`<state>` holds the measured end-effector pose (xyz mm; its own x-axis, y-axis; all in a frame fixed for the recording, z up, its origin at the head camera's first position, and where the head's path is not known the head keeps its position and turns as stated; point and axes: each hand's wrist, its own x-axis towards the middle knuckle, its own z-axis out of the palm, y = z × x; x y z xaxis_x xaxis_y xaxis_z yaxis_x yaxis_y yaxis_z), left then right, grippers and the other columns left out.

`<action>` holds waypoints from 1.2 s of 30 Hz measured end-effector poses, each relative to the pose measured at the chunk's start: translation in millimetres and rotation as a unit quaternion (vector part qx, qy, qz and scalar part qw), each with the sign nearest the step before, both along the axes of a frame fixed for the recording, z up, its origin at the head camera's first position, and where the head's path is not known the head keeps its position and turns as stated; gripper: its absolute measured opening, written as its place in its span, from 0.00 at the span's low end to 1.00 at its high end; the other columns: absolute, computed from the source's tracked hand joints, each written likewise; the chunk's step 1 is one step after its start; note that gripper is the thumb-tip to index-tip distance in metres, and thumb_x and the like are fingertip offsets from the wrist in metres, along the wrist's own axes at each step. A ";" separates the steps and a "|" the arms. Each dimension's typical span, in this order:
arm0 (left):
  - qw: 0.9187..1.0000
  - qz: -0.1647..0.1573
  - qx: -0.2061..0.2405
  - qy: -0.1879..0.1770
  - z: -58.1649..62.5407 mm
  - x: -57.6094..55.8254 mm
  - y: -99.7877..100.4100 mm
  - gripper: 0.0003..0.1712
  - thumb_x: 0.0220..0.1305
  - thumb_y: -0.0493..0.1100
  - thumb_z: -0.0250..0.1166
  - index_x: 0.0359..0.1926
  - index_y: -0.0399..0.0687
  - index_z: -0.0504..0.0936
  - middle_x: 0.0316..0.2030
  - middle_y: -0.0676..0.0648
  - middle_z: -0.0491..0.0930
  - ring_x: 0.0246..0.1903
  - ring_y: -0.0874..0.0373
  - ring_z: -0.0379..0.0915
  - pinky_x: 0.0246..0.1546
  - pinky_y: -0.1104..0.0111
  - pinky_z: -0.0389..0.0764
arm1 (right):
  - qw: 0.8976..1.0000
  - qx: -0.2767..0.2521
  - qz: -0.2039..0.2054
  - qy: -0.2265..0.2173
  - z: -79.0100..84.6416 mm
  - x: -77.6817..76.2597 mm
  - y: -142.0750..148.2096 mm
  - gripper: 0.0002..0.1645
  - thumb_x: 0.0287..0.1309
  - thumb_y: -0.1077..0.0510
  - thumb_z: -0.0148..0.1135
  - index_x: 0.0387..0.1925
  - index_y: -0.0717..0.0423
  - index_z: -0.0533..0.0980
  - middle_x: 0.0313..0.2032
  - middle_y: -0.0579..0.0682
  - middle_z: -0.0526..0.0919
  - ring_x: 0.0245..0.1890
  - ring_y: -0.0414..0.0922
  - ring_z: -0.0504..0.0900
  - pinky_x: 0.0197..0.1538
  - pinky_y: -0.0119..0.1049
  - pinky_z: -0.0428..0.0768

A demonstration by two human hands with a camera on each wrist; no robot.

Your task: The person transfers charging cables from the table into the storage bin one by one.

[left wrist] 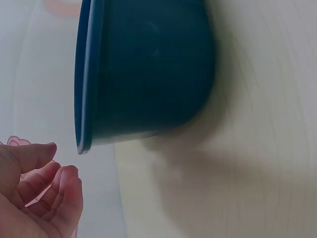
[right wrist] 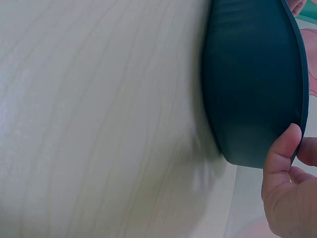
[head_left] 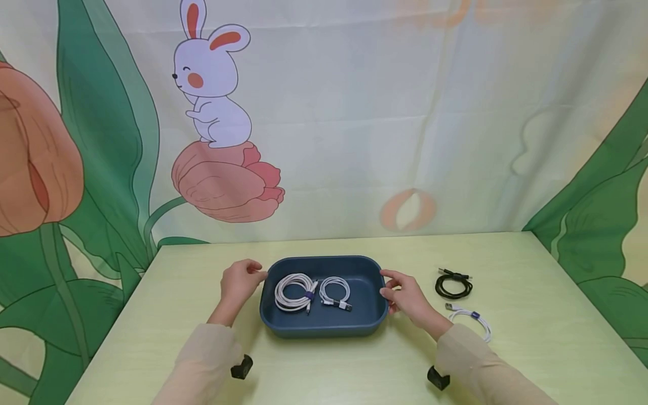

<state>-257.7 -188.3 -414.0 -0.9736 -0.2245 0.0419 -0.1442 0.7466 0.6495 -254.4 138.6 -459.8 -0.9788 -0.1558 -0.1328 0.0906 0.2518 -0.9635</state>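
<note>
A dark blue rectangular bin stands on the table between both hands. Inside lie a thick white coiled cable with a purple tie and a thinner white coiled cable with a USB plug. At the bin's right end, my right hand pinches the rim; in the right wrist view its thumb presses the outer wall with the index finger across the edge. My left hand hovers by the left end, and the left wrist view shows its loosely bent fingers apart from the rim.
Right of the bin, a black coiled cable and another white cable with a blue tie lie on the pale wood-grain table. A printed curtain with a rabbit and tulips hangs behind the table's far edge.
</note>
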 end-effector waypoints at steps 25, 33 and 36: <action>0.981 0.001 0.178 -0.079 -20.6 1.1 -8.7 0.19 0.54 0.38 0.59 0.48 0.34 0.73 0.38 0.37 0.78 0.29 0.56 0.75 0.28 0.67 0.79 | 1.000 0.001 0.001 0.003 -1.3 -0.4 0.5 0.28 0.54 0.70 0.52 0.58 0.62 0.63 0.30 0.51 0.66 0.14 0.40 0.66 0.19 0.37 0.74; 0.970 -0.008 0.222 -0.100 -22.8 2.1 -8.8 0.20 0.56 0.38 0.58 0.50 0.35 0.71 0.36 0.39 0.77 0.28 0.59 0.75 0.33 0.63 0.79 | 1.000 0.001 0.002 0.006 -1.1 -0.4 0.6 0.28 0.54 0.70 0.52 0.58 0.62 0.63 0.29 0.51 0.66 0.14 0.41 0.66 0.19 0.38 0.74; 0.967 -0.012 0.232 -0.106 -23.2 3.5 -8.4 0.20 0.57 0.38 0.58 0.51 0.35 0.70 0.38 0.39 0.77 0.28 0.59 0.75 0.35 0.62 0.79 | 1.000 0.001 0.001 0.006 -1.4 -0.5 0.5 0.28 0.54 0.70 0.52 0.58 0.62 0.63 0.29 0.51 0.66 0.13 0.41 0.66 0.19 0.37 0.74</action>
<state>-254.2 -196.7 -437.3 -0.9545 -0.1492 -0.2582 -0.2967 0.3869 0.8731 -254.9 139.1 -461.2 -0.9799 -0.1580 -0.1221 0.0793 0.2533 -0.9641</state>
